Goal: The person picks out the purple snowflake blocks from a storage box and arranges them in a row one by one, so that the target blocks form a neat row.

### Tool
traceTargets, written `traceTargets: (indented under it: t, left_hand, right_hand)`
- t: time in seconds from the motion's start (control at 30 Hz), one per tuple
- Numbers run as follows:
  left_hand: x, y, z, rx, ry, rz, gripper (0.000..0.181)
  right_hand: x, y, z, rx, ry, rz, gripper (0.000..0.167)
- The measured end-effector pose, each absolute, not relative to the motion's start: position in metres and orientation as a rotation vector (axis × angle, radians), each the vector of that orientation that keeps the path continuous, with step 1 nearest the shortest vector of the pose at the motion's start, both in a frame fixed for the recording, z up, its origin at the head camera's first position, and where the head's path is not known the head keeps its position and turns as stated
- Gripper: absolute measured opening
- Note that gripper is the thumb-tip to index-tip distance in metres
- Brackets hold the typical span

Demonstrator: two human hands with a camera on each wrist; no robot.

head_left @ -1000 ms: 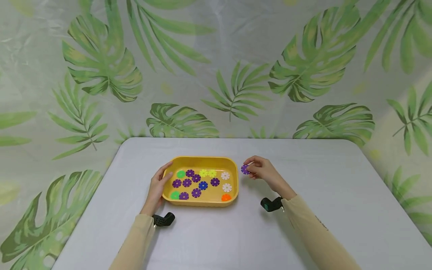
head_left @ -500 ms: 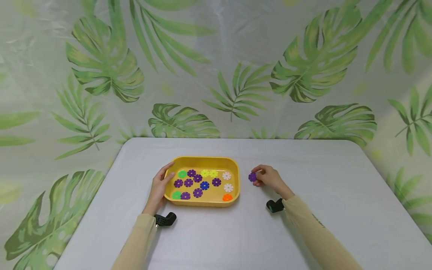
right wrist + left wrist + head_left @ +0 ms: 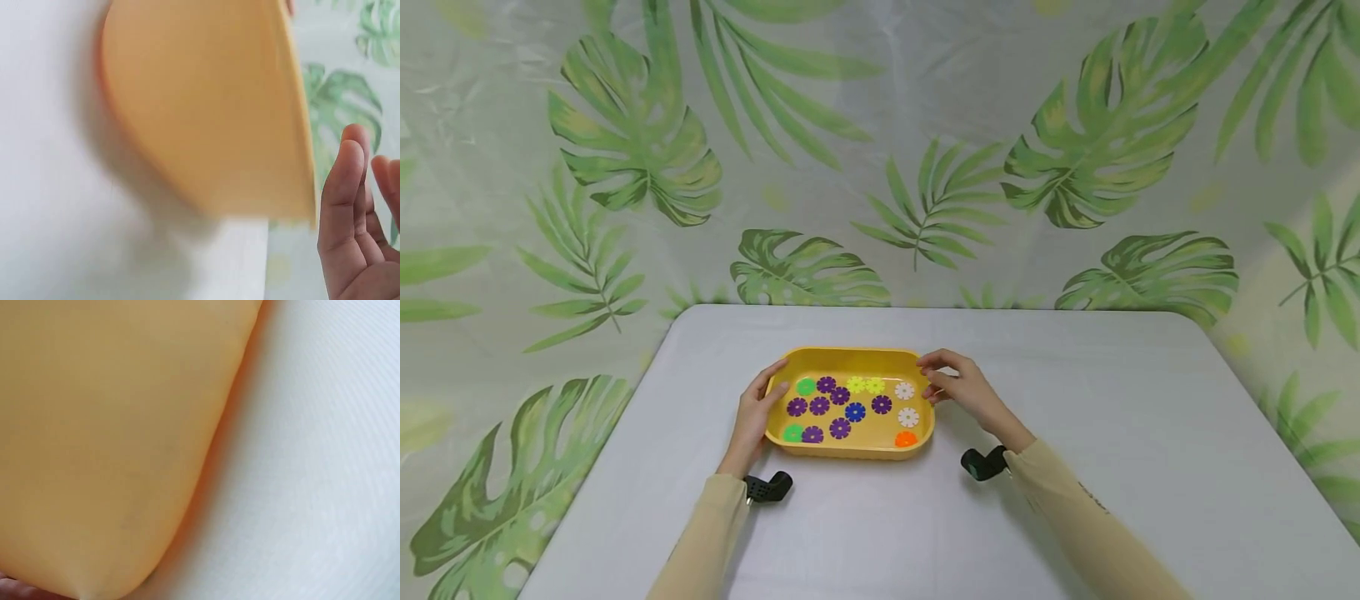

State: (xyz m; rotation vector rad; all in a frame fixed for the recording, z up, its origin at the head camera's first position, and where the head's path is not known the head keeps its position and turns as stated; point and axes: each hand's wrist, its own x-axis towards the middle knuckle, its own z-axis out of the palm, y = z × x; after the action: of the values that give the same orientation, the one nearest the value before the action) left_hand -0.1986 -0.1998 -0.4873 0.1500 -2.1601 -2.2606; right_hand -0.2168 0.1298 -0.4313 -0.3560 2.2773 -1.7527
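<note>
A yellow tray (image 3: 853, 452) stands on the white table, with several snowflake discs lying in it: purple (image 3: 882, 405), green, yellow, white, blue and orange. My left hand (image 3: 751, 417) grips the tray's left end, thumb inside the rim and fingers outside. In the left wrist view the tray's outer wall (image 3: 112, 437) fills much of the picture. My right hand (image 3: 966, 392) hovers at the tray's right rim, its fingertips near the edge. The right wrist view shows its fingers (image 3: 342, 187) slightly bent, with a gap to the thumb. No disc shows in it.
White table (image 3: 1097, 375) surface extends on both sides and in front of the tray. A leaf-patterned backdrop (image 3: 925, 200) rises behind the table's far edge. A black wrist camera (image 3: 985, 463) sits under each wrist.
The right hand, which pinched a purple snowflake disc right of the tray, has moved left to the rim. That disc is out of sight. The left hand keeps its hold on the tray.
</note>
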Motion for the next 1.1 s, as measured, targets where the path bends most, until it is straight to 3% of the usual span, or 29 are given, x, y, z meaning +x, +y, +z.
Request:
traceTargets:
  t: [0.23,0.5,1.1]
  left_hand:
    - [-0.195,-0.198,-0.476,0.166,-2.146,-2.309,0.044]
    - [-0.187,-0.192,-0.459,0.173,-2.181,-2.277,0.044]
    - [-0.186,-0.192,-0.46,0.183,-2.185,-2.258,0.044]
  right_hand:
    - [-0.205,0.071,-0.435,-0.506,2.096,-1.645,0.027]
    - [-0.202,0.025,-0.453,-0.439,2.101,-1.469,0.025]
    - [-0.202,0.016,-0.461,-0.343,2.201,-1.428,0.014]
